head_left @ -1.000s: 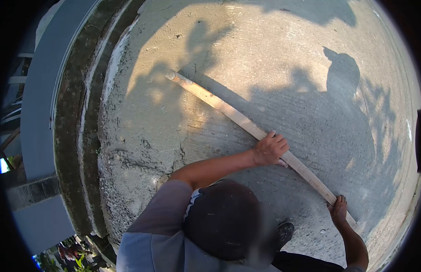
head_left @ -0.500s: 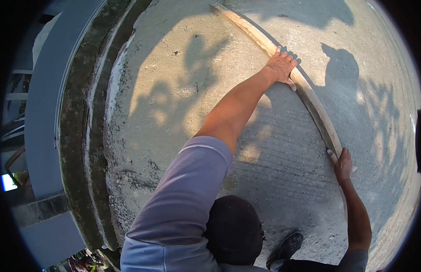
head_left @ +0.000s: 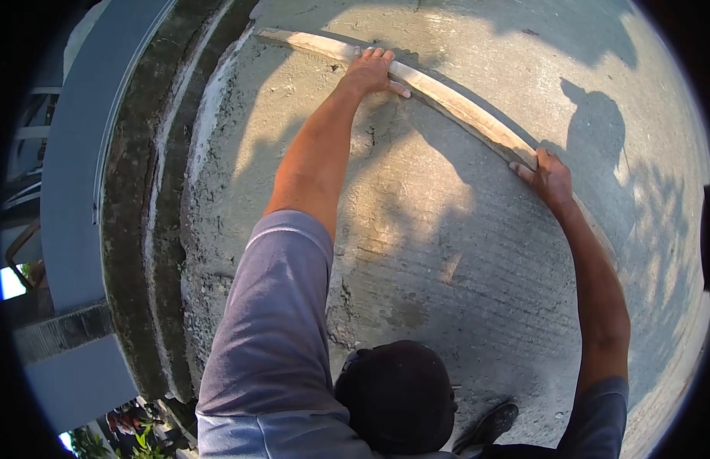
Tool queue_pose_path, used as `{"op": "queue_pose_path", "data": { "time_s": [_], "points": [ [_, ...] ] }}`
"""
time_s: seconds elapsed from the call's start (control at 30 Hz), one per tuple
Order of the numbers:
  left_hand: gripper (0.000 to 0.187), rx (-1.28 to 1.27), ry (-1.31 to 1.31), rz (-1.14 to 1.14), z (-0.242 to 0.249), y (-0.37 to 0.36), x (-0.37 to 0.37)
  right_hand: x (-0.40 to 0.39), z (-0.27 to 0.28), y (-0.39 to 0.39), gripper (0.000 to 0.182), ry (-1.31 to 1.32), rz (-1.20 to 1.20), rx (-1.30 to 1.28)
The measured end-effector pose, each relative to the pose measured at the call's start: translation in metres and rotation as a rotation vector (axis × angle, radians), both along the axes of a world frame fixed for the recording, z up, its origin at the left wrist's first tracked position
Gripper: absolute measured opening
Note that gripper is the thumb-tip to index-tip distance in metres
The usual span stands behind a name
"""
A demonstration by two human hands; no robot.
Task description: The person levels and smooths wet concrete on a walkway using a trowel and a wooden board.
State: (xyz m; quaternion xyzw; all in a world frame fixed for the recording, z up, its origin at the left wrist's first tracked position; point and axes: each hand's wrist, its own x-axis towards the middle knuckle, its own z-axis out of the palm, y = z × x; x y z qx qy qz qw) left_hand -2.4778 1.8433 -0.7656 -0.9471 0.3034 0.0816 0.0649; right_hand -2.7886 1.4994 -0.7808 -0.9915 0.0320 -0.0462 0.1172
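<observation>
A long, narrow wooden board [head_left: 462,109] lies across the rough grey concrete [head_left: 447,306], looking bowed in this wide view. My left hand [head_left: 370,73] is closed over the board left of its middle, fingers on the far edge and thumb on the near one. Farther right, my right hand [head_left: 550,177] grips the same board, its thumb along the near side. Past that hand a pale strip of the board runs on, partly hidden by my forearm. The board's left end rests close to the concrete's left edge.
Along the left run a dark mossy kerb [head_left: 133,191] and a grey wall [head_left: 72,183]. A dark rounded shape [head_left: 397,398] and a black shoe [head_left: 493,423] show at the bottom. Green leaves [head_left: 144,442] are at lower left. Shadows fall over the concrete.
Both hands have moved with the board; its far end has swung left toward the kerb. The right hand is farther up and slightly left. The board now lies more crosswise.
</observation>
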Motion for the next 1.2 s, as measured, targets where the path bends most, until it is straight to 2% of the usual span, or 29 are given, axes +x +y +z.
{"op": "queue_pose_path", "data": {
  "time_s": [0.3, 0.4, 0.47, 0.6, 0.67, 0.83, 1.0, 1.07, 1.2],
  "points": [
    [0.129, 0.011, -0.031, 0.077, 0.002, 0.07, -0.053, -0.006, 0.009, 0.028, 0.059, 0.005, 0.112, 0.062],
    [0.126, -0.035, -0.078, 0.107, -0.003, 0.094, -0.105, -0.012, 0.005, 0.018, 0.059, -0.012, 0.221, 0.025],
    [0.117, -0.079, -0.135, 0.128, -0.005, 0.109, -0.15, -0.023, 0.007, 0.012, 0.058, 0.045, 0.266, -0.005],
    [0.105, -0.222, -0.085, 0.204, -0.003, 0.13, -0.245, -0.07, 0.016, 0.012, 0.058, 0.082, 0.362, -0.023],
    [0.1, -0.19, -0.116, 0.201, 0.004, 0.127, -0.29, -0.104, 0.018, 0.012, 0.058, 0.081, 0.386, -0.021],
    [0.087, -0.229, -0.088, 0.15, -0.002, 0.081, -0.398, -0.214, 0.012, -0.045, 0.061, 0.168, 0.372, 0.004],
    [0.071, -0.456, 0.011, -0.052, -0.009, -0.031, -0.483, -0.349, 0.023, -0.159, 0.064, 0.323, 0.256, -0.012],
    [0.072, -0.561, -0.063, -0.173, -0.025, -0.086, -0.496, -0.391, 0.023, -0.207, 0.065, 0.36, 0.165, -0.014],
    [0.079, -0.512, -0.047, -0.28, -0.016, -0.16, -0.457, -0.432, 0.004, -0.262, 0.066, 0.349, 0.012, -0.022]
  ]
}}
